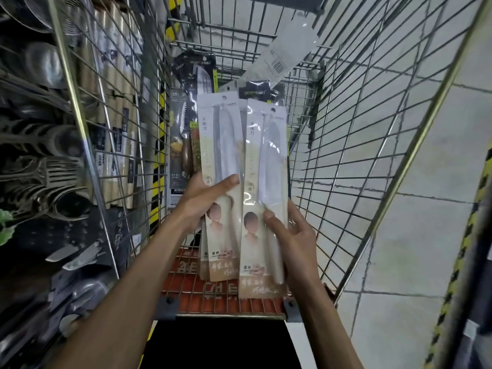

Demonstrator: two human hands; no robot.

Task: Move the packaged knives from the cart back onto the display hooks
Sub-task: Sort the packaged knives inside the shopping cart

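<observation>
— Flagging risks, biggest thing first: the cart [359,145] has wire walls rising at 9 and 3 o'clock. Lift these long packs out tilted and a corner could catch in the mesh.
— Display?
— The utensil display [40,155] is at 9 o'clock and crowded. Can't pick out the hooks for these. Swinging both packs over at once could knock hung stock.
— Where are the knives?
— The left pack [221,134] and the right pack [266,155] are held upright over the basket, dead centre, edges overlapping. The left looks like two stacked, can't confirm; a rear one could slide out. The dark packs [197,75] lie in the cart at 12 o'clock, and a white pack [290,46] leans at 1 o'clock.
— Hands?
— The left hand [205,201] comes in from 7 o'clock, thumb across the front, fingers behind, clamping its pack at mid-height. The right hand [295,243] comes in from 5 o'clock, thumb on the front, fingers wrapped behind the right edge, clamping the lower half. Both are full, so nothing is free to steady a hook.
— Smallest?
— The hang hole [224,97] on top is tiny and the film is slick. Easy to miss the hook and tear the card.
</observation>
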